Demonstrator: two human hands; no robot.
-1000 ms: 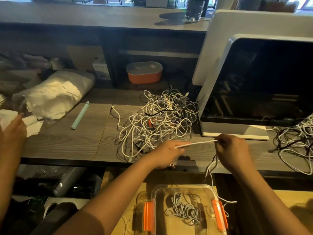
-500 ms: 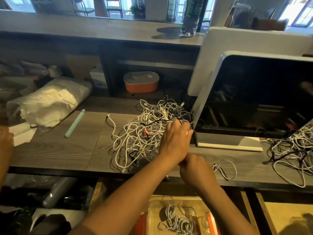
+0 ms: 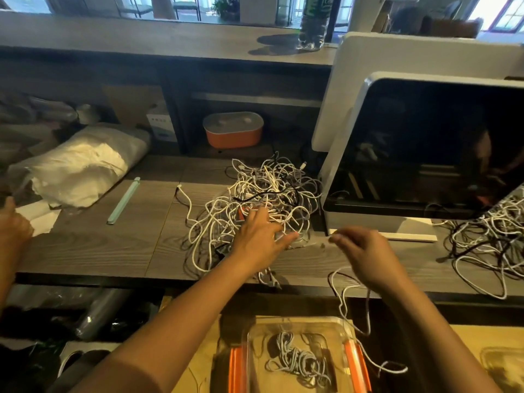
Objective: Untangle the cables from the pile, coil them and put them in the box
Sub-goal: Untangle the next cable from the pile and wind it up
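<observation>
**White cable** [image 3: 368,310]: being worked loose.

**Change:** half a second back both hands were bunched together at the near right edge of the pile [image 3: 263,194]. Now the right hand [image 3: 365,253] is drawing off to the right. The cable is trailing from it over the near desk edge toward the box [image 3: 297,321]. Judged as one length coming free, with coiling not yet begun.

**Left hand** [image 3: 259,241]: fingers [image 3: 286,239] are spreading flat across the pile's near side, gripping nothing visible.

**Right hand:** fingertips [image 3: 337,237] are pressing together, pinching the cable's blurred upper end.

**Box:** sitting below the desk, near centre, with one coiled cable [image 3: 300,361] lying inside.

**Pile:** lying mid-desk, left of the monitor [image 3: 442,143].
</observation>
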